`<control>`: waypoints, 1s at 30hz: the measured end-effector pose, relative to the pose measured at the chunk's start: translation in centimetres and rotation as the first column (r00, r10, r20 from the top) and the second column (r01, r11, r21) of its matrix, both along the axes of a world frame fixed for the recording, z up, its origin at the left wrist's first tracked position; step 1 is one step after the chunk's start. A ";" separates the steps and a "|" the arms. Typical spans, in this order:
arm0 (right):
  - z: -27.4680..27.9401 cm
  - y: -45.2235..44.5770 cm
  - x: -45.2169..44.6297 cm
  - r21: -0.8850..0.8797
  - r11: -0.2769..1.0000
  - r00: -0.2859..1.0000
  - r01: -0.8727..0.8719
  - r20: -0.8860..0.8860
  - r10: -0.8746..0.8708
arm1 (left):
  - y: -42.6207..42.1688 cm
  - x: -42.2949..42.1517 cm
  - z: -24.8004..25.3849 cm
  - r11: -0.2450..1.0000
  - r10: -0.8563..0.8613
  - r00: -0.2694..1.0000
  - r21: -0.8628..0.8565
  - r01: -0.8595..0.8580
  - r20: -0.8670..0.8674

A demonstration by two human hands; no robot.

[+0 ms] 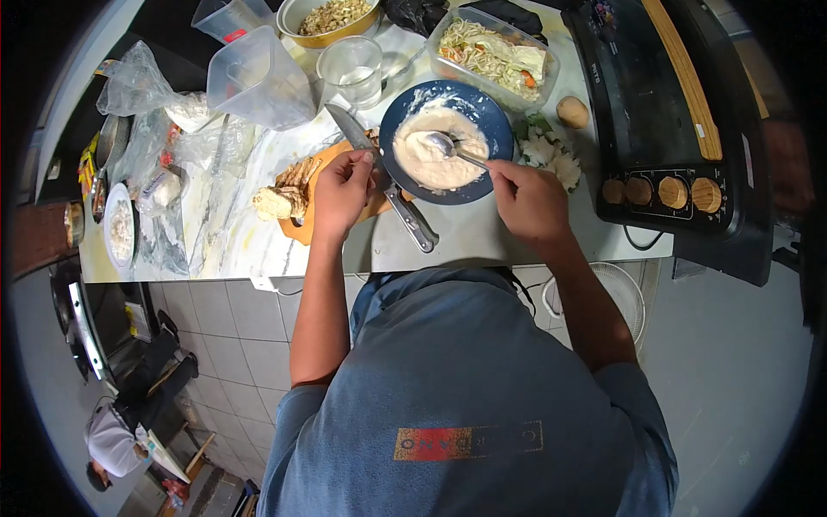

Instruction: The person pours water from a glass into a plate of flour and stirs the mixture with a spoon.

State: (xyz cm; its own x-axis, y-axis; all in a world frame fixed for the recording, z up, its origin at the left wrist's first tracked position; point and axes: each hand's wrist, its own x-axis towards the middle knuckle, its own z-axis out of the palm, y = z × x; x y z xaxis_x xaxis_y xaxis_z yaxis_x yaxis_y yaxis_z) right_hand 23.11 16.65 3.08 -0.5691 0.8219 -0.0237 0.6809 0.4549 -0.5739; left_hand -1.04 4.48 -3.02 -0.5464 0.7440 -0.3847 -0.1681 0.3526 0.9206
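Note:
A dark blue bowl (503, 121) of pale, creamy batter stands on the counter. My right hand (531, 200) is closed on the handle of a metal spoon (468, 157), whose head lies in the batter. Left of the bowl, my left hand (344, 191) is closed in a pinch over an orange cutting board (326, 215); what its fingertips hold, if anything, is too small to make out. Beside this hand a large knife (405, 212) lies across the board, its handle toward me. Sliced brown food (282, 200) rests on the board's left part.
Behind the bowl are a noodle and vegetable container (495, 60), a clear cup (351, 73) and a yellow pot (332, 36). Plastic bags (146, 82) and a white plate (119, 226) lie left. A black stove (672, 112) stands right. Another person (116, 441) is at lower left.

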 end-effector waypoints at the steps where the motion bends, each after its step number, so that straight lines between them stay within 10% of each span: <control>1: 0.6 -0.1 0.3 0.029 0.998 0.998 -0.049 0.046 0.047 | -0.3 -0.1 0.0 1.000 0.013 1.000 0.001 -0.013 0.007; 8: 2.2 0.0 1.1 0.142 0.986 0.926 -0.091 0.377 0.031 | -1.0 -0.1 0.8 0.999 0.052 0.999 0.003 -0.052 -0.006; 30: 0.2 1.3 -0.5 0.223 0.970 0.971 -0.096 0.233 0.043 | -1.2 -0.2 1.0 0.998 0.020 1.000 -0.053 -0.021 -0.025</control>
